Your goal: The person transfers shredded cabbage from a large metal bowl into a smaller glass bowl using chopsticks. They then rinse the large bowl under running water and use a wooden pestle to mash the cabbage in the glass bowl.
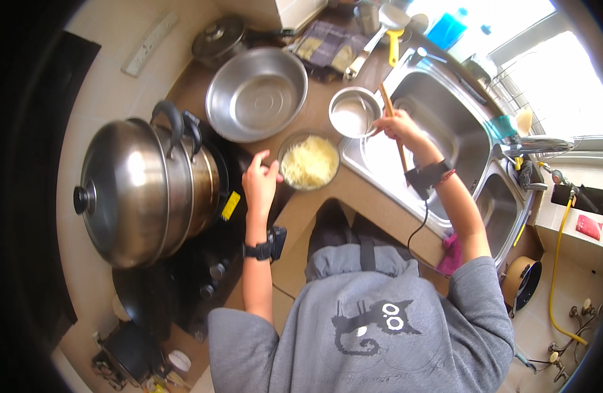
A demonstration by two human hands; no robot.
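My right hand (402,128) grips wooden chopsticks (387,98), with its fingertips at the rim of a small metal bowl (354,131). Pale, cloudy contents show inside that bowl; whether the fingers also pinch its rim is hard to tell. To the left, my left hand (260,184) holds nothing, its fingers apart beside a clear bowl (337,169). Pale yellow shreds (309,162), resembling shredded potato, fill the clear bowl. A wide stainless steel basin (259,96) rests on the counter just beyond it.
A large lidded steamer pot (134,191) stands on the black stove at left. The double sink (436,105) lies to the right. Behind the basin are a lidded pan (218,42) and a checked cloth (331,44). A metal turner (373,44) lies near a yellow-handled utensil (394,49).
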